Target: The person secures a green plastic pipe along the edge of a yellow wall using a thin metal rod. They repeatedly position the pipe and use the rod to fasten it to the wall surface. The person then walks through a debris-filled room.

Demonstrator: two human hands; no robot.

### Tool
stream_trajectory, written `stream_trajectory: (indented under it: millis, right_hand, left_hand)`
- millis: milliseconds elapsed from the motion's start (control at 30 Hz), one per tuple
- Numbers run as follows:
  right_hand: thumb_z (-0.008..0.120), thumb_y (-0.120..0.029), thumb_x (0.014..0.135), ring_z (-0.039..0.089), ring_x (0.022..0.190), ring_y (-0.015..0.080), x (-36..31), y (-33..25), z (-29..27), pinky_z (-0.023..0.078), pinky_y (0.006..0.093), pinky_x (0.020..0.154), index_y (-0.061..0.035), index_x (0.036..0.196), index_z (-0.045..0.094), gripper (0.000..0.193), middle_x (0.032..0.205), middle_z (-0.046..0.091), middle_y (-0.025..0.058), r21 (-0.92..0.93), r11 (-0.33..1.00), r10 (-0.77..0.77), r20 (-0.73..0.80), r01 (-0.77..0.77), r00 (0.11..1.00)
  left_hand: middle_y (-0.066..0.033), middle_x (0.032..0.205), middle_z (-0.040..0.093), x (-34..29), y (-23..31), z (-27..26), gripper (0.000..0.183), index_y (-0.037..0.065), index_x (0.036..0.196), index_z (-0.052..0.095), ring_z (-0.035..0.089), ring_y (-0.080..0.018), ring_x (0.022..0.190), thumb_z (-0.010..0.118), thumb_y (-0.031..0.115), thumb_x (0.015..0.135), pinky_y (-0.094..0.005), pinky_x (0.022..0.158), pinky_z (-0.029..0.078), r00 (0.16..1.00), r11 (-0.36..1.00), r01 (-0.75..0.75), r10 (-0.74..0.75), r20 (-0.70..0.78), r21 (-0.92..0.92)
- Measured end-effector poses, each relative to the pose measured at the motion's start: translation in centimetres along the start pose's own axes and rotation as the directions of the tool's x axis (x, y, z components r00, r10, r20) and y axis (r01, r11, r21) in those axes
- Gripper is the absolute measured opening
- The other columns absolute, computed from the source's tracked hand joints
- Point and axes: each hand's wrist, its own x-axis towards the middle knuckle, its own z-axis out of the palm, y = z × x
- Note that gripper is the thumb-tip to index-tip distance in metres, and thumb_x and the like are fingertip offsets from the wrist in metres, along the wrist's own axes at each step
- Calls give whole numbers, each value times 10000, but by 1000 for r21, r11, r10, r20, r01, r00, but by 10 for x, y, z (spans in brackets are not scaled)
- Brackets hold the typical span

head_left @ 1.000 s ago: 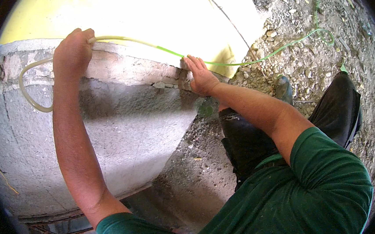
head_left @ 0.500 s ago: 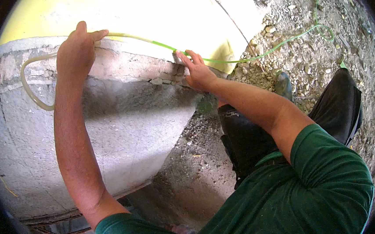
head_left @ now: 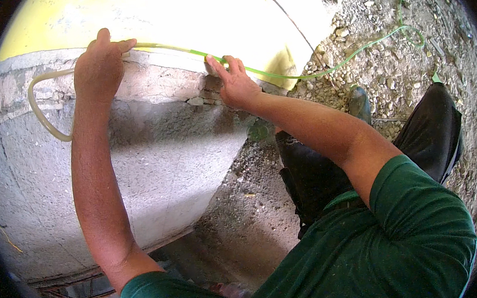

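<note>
A thin, flexible plastic tube (head_left: 286, 77) runs along the top edge of a rough concrete wall, against a bright yellow surface. Its left part is pale and cloudy, while from the middle rightward it looks bright green. My left hand (head_left: 99, 67) is closed round the pale part, thumb raised and one finger pointing right along it. Left of that hand the tube bends into a hanging loop (head_left: 33, 100) that passes behind my forearm. My right hand (head_left: 239, 84) grips the green part with its fingertips, beside a broken spot in the wall's edge.
Below the edge drops the grey concrete wall (head_left: 161, 160). A thin rod (head_left: 287, 16) leans across the yellow surface (head_left: 44, 35). Gravelly ground (head_left: 378, 71) lies to the right, where the tube trails off in curls. My boot (head_left: 359, 106) rests on it.
My right hand has slid a short way left, nearer to my left hand, still on the green part of the tube. My left hand has hardly moved.
</note>
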Motion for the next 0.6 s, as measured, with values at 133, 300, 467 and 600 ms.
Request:
stream_trajectory:
  millis: [133, 300, 467, 600]
  right_hand:
    - [636, -13, 753, 328, 1336, 480, 0, -1, -6, 427, 524, 1081, -279, 1549, 244, 926, 1455, 302, 243, -1, 1000, 1, -10, -1, 1000]
    - [626, -6, 756, 343, 1346, 427, 0, 0, -8, 443, 498, 1075, -303, 1542, 261, 916, 1451, 319, 223, 31, 999, 26, 11, -26, 1000]
    - [628, -8, 750, 361, 1339, 411, -1, 1, -8, 446, 481, 1071, -313, 1537, 283, 912, 1443, 342, 214, 35, 999, 10, -4, -10, 1000]
    - [646, -25, 741, 394, 1309, 411, -1, 2, -9, 438, 478, 1070, -313, 1531, 302, 908, 1422, 370, 215, 42, 999, 2, -19, -2, 1000]
  left_hand:
    - [-116, 930, 578, 0, 1, 0, 342, 264, 1120, 748, 663, -274, 848, 623, 58, 878, -414, 721, 561, 999, 998, 30, -29, 34, -55]
    - [-110, 926, 575, 0, 0, 2, 334, 260, 1107, 751, 661, -269, 844, 634, 60, 866, -406, 711, 557, 1000, 998, 27, -26, 16, -57]
    - [-101, 901, 555, -4, -3, 3, 372, 271, 1133, 739, 643, -266, 795, 645, 54, 846, -403, 688, 552, 1000, 998, 15, -14, 18, -60]
    - [-99, 883, 542, -3, -7, 6, 404, 271, 1154, 728, 633, -268, 761, 671, 50, 821, -401, 669, 551, 1000, 998, 17, -16, 22, -65]
